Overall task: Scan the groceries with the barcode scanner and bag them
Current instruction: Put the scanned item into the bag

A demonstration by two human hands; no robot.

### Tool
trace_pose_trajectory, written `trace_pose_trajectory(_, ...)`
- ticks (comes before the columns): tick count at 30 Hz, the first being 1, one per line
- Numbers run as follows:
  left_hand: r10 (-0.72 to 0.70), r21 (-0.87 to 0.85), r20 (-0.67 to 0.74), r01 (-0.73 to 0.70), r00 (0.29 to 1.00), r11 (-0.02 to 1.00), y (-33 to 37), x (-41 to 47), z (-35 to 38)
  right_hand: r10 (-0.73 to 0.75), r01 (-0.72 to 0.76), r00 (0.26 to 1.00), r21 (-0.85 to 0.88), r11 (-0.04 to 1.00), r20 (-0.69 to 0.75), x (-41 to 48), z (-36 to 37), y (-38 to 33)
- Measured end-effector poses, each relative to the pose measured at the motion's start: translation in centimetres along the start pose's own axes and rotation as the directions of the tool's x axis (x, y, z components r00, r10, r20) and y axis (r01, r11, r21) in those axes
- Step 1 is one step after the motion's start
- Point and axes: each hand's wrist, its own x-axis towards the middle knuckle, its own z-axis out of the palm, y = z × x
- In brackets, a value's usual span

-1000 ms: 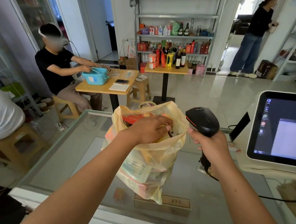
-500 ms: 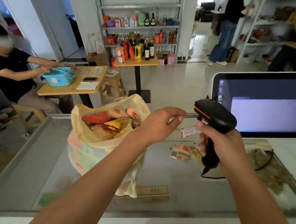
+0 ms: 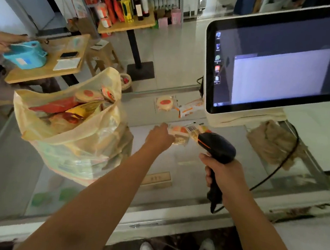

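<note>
A yellowish plastic bag (image 3: 74, 136) full of snack packets stands open on the glass counter (image 3: 186, 167) at the left. My left hand (image 3: 160, 137) reaches right of the bag and holds the edge of a small snack packet (image 3: 181, 133) with a barcode facing up. My right hand (image 3: 225, 175) grips the handle of the black barcode scanner (image 3: 217, 146), whose head sits just right of that packet. Two more packets lie farther back: a round red-and-white one (image 3: 165, 103) and an orange-and-white one (image 3: 191, 108).
A white checkout screen (image 3: 277, 61) stands at the back right of the counter, and a crumpled brown bag (image 3: 273, 143) lies below it by the scanner's cable. Beyond the counter are wooden tables, a blue basket (image 3: 25, 55), a seated person's hands and stocked shelves.
My left hand has left the bag's rim, moved right and down, and taken hold of a packet on the counter. The scanner has come down beside it. The view has tilted downward.
</note>
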Motion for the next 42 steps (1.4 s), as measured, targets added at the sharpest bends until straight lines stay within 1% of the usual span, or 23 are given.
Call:
trace_pose_trajectory(3, -0.16, -0.007, -0.026, 0.16, 0.987, 0.987, -0.5, 1.0, 1.6, 0.017, -0.016, 0.999, -0.021, 1.0, 0.03, 0.3, -0.3, 0.6)
trace_pose_trajectory(5, -0.208, 0.032, -0.066, 0.21, 0.976, 0.977, -0.3, 1.4, 2.3, 0.016, -0.015, 0.999, -0.034, 0.999, 0.041, 0.6, -0.5, 0.8)
trace_pose_trajectory(9, -0.193, 0.017, -0.064, 0.194, 0.979, 0.981, 0.4, 2.2, 3.5, 0.013, -0.01, 0.999, -0.081, 0.997, 0.039, 1.2, -0.7, 0.9)
trace_pose_trajectory(13, -0.222, -0.055, 0.014, 0.222, 0.975, 0.973, 0.6, 2.7, 3.6, 0.011, -0.007, 0.999, -0.099, 0.995, 0.039, 1.2, -0.7, 1.2)
trace_pose_trajectory(15, -0.185, -0.131, 0.006, 0.184, 0.983, 0.974, 0.5, 2.3, 3.1, -0.002, 0.008, 0.999, -0.128, 0.992, 0.045, 0.9, -0.4, 1.3)
trace_pose_trajectory(16, -0.155, -0.219, -0.027, 0.145, 0.988, 0.965, 0.4, 1.9, 2.7, -0.016, 0.022, 0.999, -0.14, 0.99, 0.045, 0.7, -0.2, 1.2)
trace_pose_trajectory(17, -0.144, -0.356, -0.058, 0.114, 0.988, 0.928, 0.5, 1.5, 2.2, -0.031, 0.037, 0.999, -0.145, 0.989, 0.042, 0.5, -0.1, 1.1)
trace_pose_trajectory(18, -0.152, -0.515, -0.075, 0.092, 0.986, 0.852, 0.6, 0.9, 1.3, -0.047, 0.052, 0.998, -0.144, 0.988, 0.037, 0.3, 0.1, 0.8)
trace_pose_trajectory(19, -0.157, -0.658, -0.075, 0.069, 0.985, 0.75, 1.0, 0.2, 0.4, -0.068, 0.072, 0.997, -0.138, 0.988, 0.032, 0.1, 0.3, 0.5)
trace_pose_trajectory(20, -0.15, -0.763, -0.052, 0.057, 0.987, 0.644, 1.4, -0.5, -0.6, -0.093, 0.095, 0.995, -0.126, 0.987, 0.023, -0.1, 0.7, 0.0)
trace_pose_trajectory(21, -0.129, -0.83, -0.022, 0.054, 0.991, 0.555, 1.9, -1.4, -1.7, -0.123, 0.123, 0.992, -0.104, 0.987, 0.005, -0.2, 1.0, -0.6)
trace_pose_trajectory(23, -0.059, -0.909, 0.027, 0.049, 0.998, 0.413, 3.1, -3.0, -3.8, -0.196, 0.193, 0.979, -0.047, 0.98, -0.056, -0.6, 2.1, -2.0)
trace_pose_trajectory(26, 0.152, -0.981, 0.075, 0.046, 0.985, 0.189, 4.2, -6.0, -6.4, -0.353, 0.358, 0.926, 0.009, 0.934, -0.135, -1.4, 3.9, -4.7)
trace_pose_trajectory(27, 0.23, -0.986, 0.093, 0.058, 0.969, 0.157, 4.2, -7.0, -7.1, -0.401, 0.409, 0.904, 0.027, 0.912, -0.148, -1.6, 4.5, -5.6)
trace_pose_trajectory(28, 0.295, -0.984, 0.106, 0.057, 0.95, 0.171, 4.0, -7.6, -7.9, -0.443, 0.454, 0.883, 0.042, 0.89, -0.157, -1.8, 5.1, -6.5)
trace_pose_trajectory(29, 0.331, -0.975, 0.111, 0.039, 0.937, 0.217, 3.6, -8.2, -8.7, -0.477, 0.489, 0.863, 0.037, 0.872, -0.163, -1.9, 5.6, -7.3)
trace_pose_trajectory(31, 0.344, -0.947, 0.087, -0.03, 0.935, 0.32, 2.7, -9.1, -11.0, -0.545, 0.549, 0.824, -0.019, 0.836, -0.152, -2.1, 6.2, -8.9)
trace_pose_trajectory(34, 0.314, -0.88, -0.039, -0.181, 0.949, 0.438, 1.7, -10.3, -15.5, -0.643, 0.639, 0.765, -0.088, 0.764, -0.03, -2.4, 6.7, -10.9)
trace_pose_trajectory(37, 0.381, -0.738, -0.114, -0.335, 0.917, 0.586, 1.5, -11.4, -19.2, -0.713, 0.716, 0.696, -0.159, 0.68, 0.084, -3.0, 7.7, -12.5)
trace_pose_trajectory(38, 0.385, -0.71, -0.154, -0.373, 0.91, 0.598, 1.5, -11.6, -20.1, -0.726, 0.728, 0.683, -0.163, 0.666, 0.084, -3.1, 8.1, -12.8)
trace_pose_trajectory(39, 0.358, -0.703, -0.215, -0.399, 0.908, 0.589, 1.5, -11.7, -20.8, -0.736, 0.735, 0.673, -0.164, 0.658, 0.066, -3.1, 8.4, -12.9)
trace_pose_trajectory(41, 0.251, -0.704, -0.37, -0.446, 0.895, 0.553, 1.5, -11.6, -22.1, -0.739, 0.731, 0.673, -0.181, 0.658, 0.029, -3.7, 8.7, -13.1)
trace_pose_trajectory(42, 0.198, -0.704, -0.427, -0.461, 0.883, 0.539, 1.5, -11.3, -22.7, -0.727, 0.721, 0.686, -0.166, 0.673, 0.031, -4.0, 8.8, -13.0)
